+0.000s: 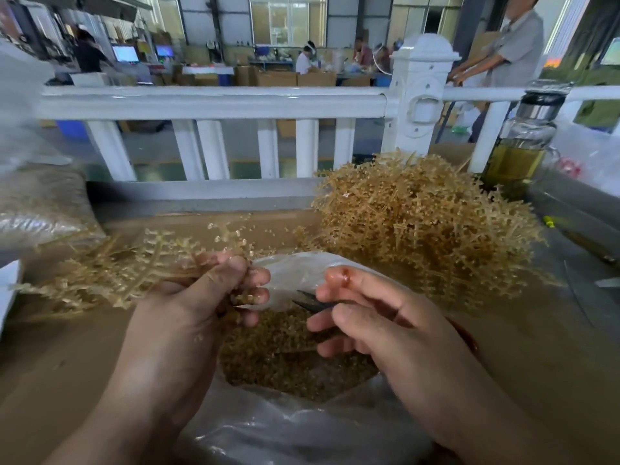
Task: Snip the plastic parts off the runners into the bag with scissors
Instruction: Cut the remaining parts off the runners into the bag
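My left hand (201, 307) grips a bundle of tan plastic runners (110, 273) that fans out to the left, its cut ends over the bag. My right hand (375, 317) holds dark scissors (310, 302), whose blades point left toward the runner tips; the handles are hidden in my fingers. Below both hands lies an open clear plastic bag (302, 431) with a heap of small tan snipped parts (288, 357) inside. A large pile of uncut tan runners (422, 229) sits at the right on the brown table (50, 364).
A filled clear bag (37, 209) lies at the far left. A glass bottle of yellow liquid (523, 146) stands at the back right by a white railing (214, 102). A yellow-tipped tool (550, 221) lies on the grey surface at right. People work beyond the railing.
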